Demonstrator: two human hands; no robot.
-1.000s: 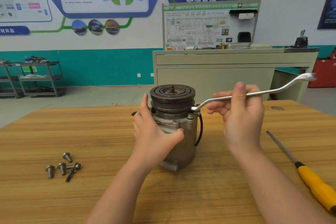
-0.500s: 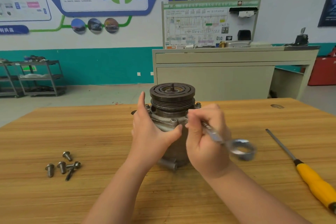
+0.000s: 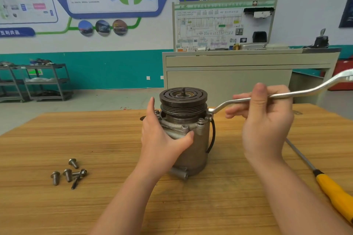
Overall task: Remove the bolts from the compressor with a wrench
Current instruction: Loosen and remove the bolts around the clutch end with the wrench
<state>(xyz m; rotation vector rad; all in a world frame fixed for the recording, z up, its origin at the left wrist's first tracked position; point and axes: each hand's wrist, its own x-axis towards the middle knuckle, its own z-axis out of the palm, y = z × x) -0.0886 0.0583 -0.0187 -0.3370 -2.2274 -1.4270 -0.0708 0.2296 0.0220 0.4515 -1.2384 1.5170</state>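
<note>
Five loose steel bolts lie toward the wooden tabletop's left edge, out of my way. Grey metal compressor stands upright mid-table; my left hand wraps its body to brace it. Right hand pinches the silver offset ring wrench, its ring seated on a right-side flange bolt.

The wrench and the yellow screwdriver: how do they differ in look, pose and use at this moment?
The wrench is bare silver metal with a bent shank; the screwdriver has a straight shaft and yellow handle. The wrench is held up by the right hand, one end at the compressor; the screwdriver lies untouched on the table. Both are long, slim hand tools.
</note>
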